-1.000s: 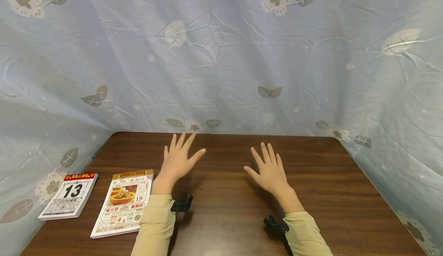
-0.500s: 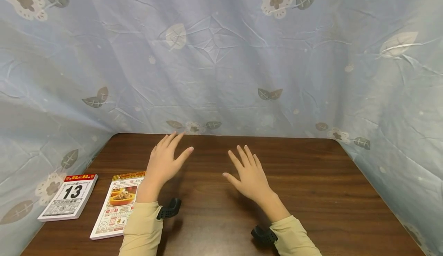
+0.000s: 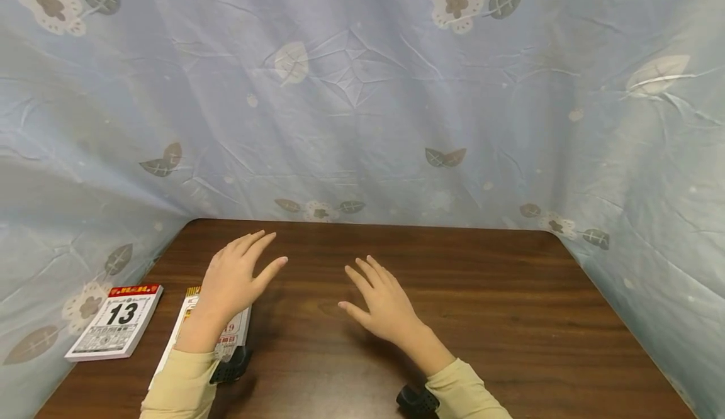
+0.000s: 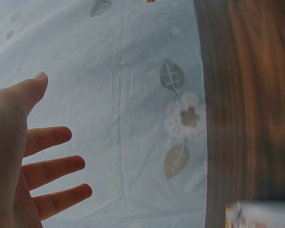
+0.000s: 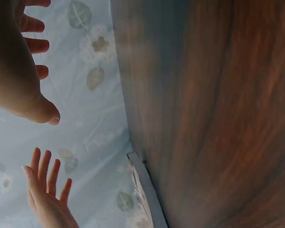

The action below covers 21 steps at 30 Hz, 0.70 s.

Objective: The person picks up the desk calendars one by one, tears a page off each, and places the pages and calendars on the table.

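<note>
Head view, left grip (image 3: 229, 284): released, fingers extended, thumb splayed to its right; raised above the bench (image 3: 510, 318).
Right grip (image 3: 385, 306): released too, fingers extended, thumb toward the left grip; well apart from it, a bit nearer the person.
Large calendar (image 3: 233, 338): lying on the bench, behind the left grip and its wrist in this view, mostly hidden; red "19" shows right of that wrist, yellow-striped header peeks out to the left.
Wrist units: black, one just behind the left grip (image 3: 229, 367), one just behind the right (image 3: 418, 400).
Sleeves: pale yellow, behind left grip (image 3: 184, 386) and right grip (image 3: 464, 392).
Small calendar (image 3: 115, 326): left of the left grip, apart from it, face up on the bench; red header, big black "13".
Bench surface: dark brown wood grain, under both grips, running on past the right one.
Cloth (image 3: 362, 111): pale blue, leaf and flower print, creased; beyond both grips and out to either side.
Left wrist view: blurred pale corner low right, can't tell which calendar.
</note>
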Tool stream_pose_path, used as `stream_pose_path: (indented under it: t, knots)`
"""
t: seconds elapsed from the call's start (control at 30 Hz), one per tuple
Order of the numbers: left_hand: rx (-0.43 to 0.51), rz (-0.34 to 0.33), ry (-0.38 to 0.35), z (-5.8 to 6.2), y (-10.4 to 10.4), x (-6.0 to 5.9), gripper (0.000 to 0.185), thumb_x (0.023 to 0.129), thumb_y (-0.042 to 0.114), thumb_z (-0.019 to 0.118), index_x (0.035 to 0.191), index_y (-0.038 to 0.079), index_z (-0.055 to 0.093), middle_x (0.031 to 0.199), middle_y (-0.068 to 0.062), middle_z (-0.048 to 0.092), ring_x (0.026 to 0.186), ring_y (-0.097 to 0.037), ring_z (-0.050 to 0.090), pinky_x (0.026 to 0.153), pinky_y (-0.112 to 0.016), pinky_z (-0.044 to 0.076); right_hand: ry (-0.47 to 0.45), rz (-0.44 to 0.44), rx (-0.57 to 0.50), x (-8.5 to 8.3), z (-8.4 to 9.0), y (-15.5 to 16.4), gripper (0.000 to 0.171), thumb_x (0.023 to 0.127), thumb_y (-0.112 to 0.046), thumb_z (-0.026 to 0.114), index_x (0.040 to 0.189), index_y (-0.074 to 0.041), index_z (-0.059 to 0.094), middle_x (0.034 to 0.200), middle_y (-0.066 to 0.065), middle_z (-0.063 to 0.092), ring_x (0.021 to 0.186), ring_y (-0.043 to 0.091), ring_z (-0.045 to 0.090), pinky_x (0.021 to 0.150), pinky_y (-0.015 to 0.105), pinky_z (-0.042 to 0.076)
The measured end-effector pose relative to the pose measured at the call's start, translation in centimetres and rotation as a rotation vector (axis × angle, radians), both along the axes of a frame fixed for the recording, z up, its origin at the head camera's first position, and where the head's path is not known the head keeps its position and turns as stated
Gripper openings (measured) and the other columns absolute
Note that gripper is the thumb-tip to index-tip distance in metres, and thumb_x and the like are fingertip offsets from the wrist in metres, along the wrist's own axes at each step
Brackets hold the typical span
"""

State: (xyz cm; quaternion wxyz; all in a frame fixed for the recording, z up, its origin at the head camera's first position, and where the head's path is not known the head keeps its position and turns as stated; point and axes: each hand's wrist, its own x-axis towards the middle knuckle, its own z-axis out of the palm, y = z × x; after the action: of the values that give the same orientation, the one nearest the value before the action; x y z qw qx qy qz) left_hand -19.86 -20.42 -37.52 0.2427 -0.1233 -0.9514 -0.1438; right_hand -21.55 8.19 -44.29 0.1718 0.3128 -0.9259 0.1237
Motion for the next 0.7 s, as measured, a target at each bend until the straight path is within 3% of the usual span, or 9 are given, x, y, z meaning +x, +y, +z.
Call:
stream_pose_path:
  t: [0.4,0.7]
  knots:
    - [-0.079,0.068,-0.039,-0.2,-4.5,2.8,0.059,0.094,0.051,0.056,0.140,0.014,0.052,0.139,-0.017,0.054,0.123,-0.044,0.051,0.091,-0.065,0.043,-0.051,0.131,0.002,0.1,-0.4,-4.9,0.069,0.098,-0.061,0.039,0.150,-0.017,0.037,0.155,0.009,0.038,0.145,0.032,0.033,0.106,0.051,0.044]
    - [0.019,0.067,-0.139,-0.9,-8.3,3.2,0.055,0.097,0.048,0.053,0.140,0.013,0.051,0.137,-0.022,0.055,0.119,-0.049,0.049,0.088,-0.067,0.040,-0.215,0.183,-0.069,0.3,-0.1,-8.4,0.069,0.098,-0.061,0.038,0.153,-0.019,0.032,0.155,0.007,0.036,0.144,0.027,0.036,0.110,0.046,0.042]
